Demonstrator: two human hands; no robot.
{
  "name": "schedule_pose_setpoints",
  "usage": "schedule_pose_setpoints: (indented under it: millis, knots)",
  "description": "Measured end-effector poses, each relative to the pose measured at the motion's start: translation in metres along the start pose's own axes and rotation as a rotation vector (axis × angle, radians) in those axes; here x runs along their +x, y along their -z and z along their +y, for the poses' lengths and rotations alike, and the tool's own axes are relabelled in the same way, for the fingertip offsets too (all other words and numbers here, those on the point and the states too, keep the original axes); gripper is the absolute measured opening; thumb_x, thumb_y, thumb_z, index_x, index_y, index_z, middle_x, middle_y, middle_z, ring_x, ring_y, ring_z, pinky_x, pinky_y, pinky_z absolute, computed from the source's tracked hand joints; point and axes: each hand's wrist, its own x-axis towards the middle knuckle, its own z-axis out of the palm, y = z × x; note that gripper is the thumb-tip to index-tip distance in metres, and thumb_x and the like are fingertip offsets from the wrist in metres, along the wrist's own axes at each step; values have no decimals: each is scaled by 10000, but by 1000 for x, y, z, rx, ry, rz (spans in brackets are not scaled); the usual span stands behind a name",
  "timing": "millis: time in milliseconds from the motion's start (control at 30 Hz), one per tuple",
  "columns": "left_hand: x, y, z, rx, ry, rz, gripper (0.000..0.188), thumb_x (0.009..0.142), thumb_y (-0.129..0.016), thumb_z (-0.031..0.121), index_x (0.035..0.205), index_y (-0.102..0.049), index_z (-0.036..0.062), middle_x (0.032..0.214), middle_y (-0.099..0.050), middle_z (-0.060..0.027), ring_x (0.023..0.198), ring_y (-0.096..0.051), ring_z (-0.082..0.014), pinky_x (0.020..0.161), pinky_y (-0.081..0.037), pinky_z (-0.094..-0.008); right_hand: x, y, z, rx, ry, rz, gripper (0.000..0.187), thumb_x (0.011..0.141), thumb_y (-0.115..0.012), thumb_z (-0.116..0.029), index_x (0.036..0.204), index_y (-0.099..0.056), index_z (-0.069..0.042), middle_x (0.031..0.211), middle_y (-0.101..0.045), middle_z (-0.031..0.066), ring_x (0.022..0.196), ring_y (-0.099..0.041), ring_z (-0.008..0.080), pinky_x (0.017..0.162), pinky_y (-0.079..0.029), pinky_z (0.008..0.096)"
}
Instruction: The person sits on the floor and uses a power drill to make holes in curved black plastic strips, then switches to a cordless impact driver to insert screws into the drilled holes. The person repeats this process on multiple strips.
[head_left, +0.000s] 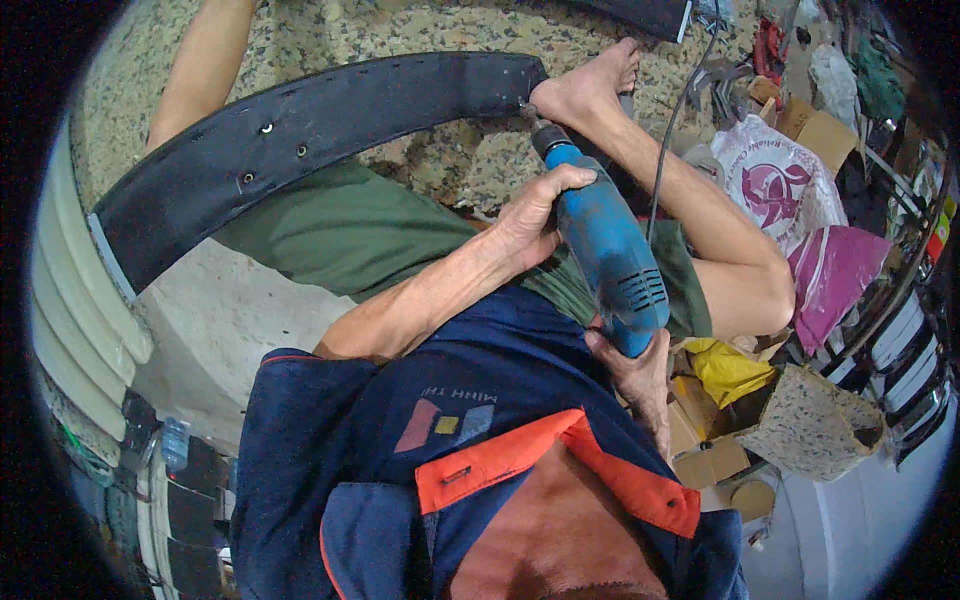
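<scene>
A blue power drill (608, 240) lies slantwise across my lap, its chuck pointing up and left. My left hand (535, 212) is wrapped round the drill's front part, thumb on top. At its rear end my right hand (638, 372) grips the drill, with most of the fingers hidden under the body. The drill's tip meets the right end of a long, curved black strip (370, 105), close to my bare foot (585, 90). Three small round holes or metal fittings show along the strip's middle and left part. A pale band edges its left end.
A cable (668, 135) runs upward from beside the drill. To the right are a white-and-purple plastic bag (775, 180), a yellow bag (728, 372), a cardboard box (812, 425) and scattered tools. Pale ridged panels (85, 310) stand at the left. The floor (300, 40) is speckled stone.
</scene>
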Motion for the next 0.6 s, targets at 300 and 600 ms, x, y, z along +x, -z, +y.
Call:
schedule_pose_setpoints:
  millis: [300,600]
  knots:
    - [6,2,11,-72,-20,15,466,833,-763,347,1158,-586,64,1062,-667,-82,970,-659,-217,943,-529,-414,8,-8,-23,-46,-77,69,333,755,-853,-202,978,-704,-3,880,-722,95,770,-662,189,752,-541,372]
    - [10,0,19,-111,-33,32,387,851,-731,324,1082,-603,40,970,-675,-83,878,-677,-194,845,-566,-381,21,-5,-21,-148,-75,62,416,734,-834,-191,1077,-703,5,998,-732,119,890,-690,213,837,-540,372]
